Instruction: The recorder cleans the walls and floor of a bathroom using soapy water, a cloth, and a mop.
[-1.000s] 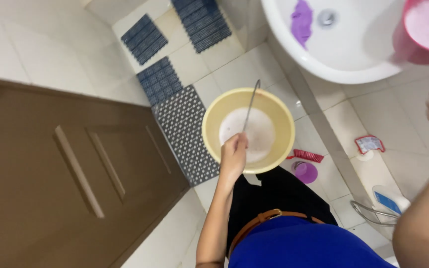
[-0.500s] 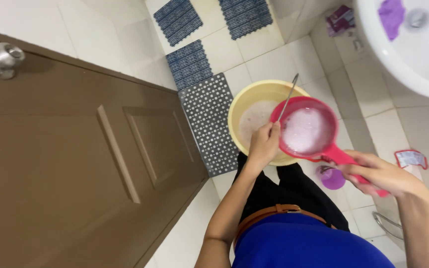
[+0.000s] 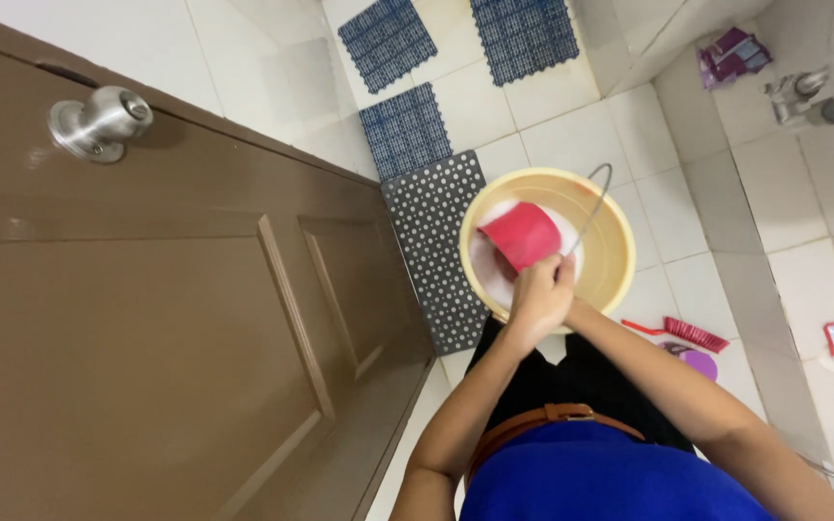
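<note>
Red plastic dipper, judged light, rigid and slippery when wet, is being tipped over the yellow basin of suds, gripped at its handle by both hands.

A single head-worn camera looks steeply down from standing height at a tiled bathroom floor. The brown door fills the left; no second view exists.
</note>
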